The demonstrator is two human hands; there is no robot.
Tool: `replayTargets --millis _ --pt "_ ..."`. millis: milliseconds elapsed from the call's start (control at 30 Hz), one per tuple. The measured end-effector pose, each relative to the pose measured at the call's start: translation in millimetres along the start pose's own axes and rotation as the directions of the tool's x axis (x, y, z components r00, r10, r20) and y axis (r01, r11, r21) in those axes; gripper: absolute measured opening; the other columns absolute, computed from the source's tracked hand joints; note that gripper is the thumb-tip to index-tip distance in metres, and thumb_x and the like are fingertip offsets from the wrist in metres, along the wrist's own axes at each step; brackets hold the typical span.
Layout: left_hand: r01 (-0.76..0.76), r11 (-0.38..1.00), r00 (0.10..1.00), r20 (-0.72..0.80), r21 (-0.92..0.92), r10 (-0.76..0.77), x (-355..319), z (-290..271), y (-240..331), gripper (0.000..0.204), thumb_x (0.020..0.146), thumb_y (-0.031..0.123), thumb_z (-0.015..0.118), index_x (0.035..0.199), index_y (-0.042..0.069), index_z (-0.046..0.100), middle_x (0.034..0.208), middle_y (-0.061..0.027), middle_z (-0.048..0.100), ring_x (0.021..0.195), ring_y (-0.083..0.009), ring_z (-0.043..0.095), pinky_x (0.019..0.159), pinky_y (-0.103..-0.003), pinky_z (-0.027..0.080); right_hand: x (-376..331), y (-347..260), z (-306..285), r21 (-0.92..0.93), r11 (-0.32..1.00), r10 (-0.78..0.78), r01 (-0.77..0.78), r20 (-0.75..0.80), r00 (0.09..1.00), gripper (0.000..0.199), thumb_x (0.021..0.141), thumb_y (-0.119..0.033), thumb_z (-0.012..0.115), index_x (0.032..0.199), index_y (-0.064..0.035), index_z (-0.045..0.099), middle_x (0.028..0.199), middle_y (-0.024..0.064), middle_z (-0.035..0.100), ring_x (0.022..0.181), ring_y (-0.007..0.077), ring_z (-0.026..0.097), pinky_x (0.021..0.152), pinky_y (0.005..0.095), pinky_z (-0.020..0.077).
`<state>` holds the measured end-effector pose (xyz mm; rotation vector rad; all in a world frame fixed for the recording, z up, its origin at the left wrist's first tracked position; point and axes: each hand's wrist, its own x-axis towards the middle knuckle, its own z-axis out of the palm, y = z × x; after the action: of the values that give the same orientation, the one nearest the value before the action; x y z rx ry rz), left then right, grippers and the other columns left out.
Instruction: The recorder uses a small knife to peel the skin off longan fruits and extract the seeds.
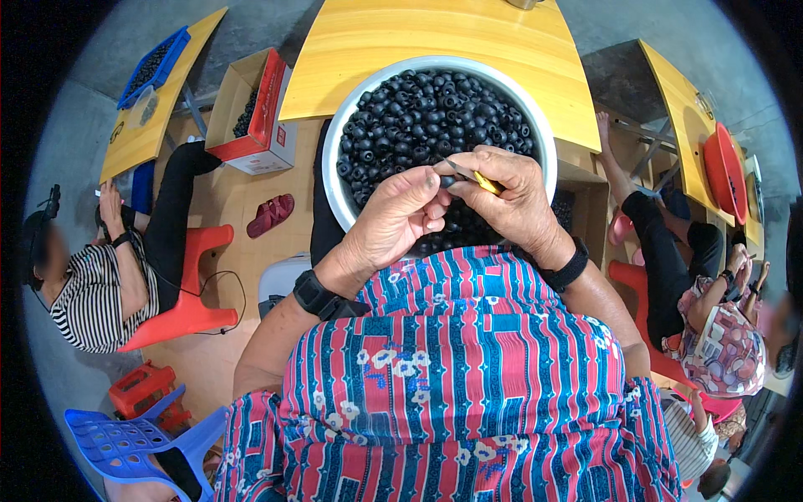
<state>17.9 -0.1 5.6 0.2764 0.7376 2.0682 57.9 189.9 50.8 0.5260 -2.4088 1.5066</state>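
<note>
Pinching one small, round, blue-black piece (447, 181) at its fingertips, the left hand (400, 205) comes right up against the action, and the right hand (505, 187) is wrapped around a small knife with a yellow handle and a grey blade (487, 181). Both hands are closed on their goods, then, and they meet just above a wide, round, silver-coloured metal basin (330, 171) heaped with small, dark, glossy pieces (418, 117), many showing a hole at one end. Behind it all lies the yellow wooden tabletop (360, 38), its near edge overlapped by the basin.

Now for the technique — and it looks like delicate cutting! The blade points towards the left fingers, so the wise play is a short, thumb-steadied stroke: the piece turned against the edge, not the edge driven at the piece. (Whether steel and skin of the piece actually touch, it is too small to tell.) A firm but light pinch should serve best, since something so round and shiny may well roll. Left fingertips want to be tucked back behind the edge — that is the likeliest slip. Keeping both hands low over the basin, as they are here, is good form: anything dropped should land among its fellows.
</note>
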Motion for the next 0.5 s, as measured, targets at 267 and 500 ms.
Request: replayTargets --millis 267,500 --pt "-0.036 0.999 0.999 -0.004 -0.032 0.036 0.1 3.5 1.1 0.028 0.096 0.022 0.058 0.120 0.006 0.058 0.098 0.0011 0.059 0.078 -0.0056 0.046 0.066 -0.020 0.039 -0.1 -0.8 1.0 0.054 0.998 0.019 -0.018 -0.025 1.000 0.029 0.075 -0.007 0.075 0.104 -0.0049 0.069 0.086 0.0105 0.067 0.079 0.0209 0.066 0.071 0.0296 0.0506" --pt "0.000 0.999 0.999 0.037 -0.046 0.002 1.2 1.0 1.0 0.029 0.096 0.018 0.058 0.123 0.008 0.055 0.101 0.0002 0.060 0.077 -0.0068 0.047 0.066 -0.023 0.039 0.5 -4.1 -1.5 -0.027 1.000 0.013 -0.012 0.024 1.000 0.030 0.074 -0.009 0.076 0.103 -0.0046 0.069 0.084 0.0106 0.067 0.076 0.0230 0.064 0.069 0.0312 0.0499"
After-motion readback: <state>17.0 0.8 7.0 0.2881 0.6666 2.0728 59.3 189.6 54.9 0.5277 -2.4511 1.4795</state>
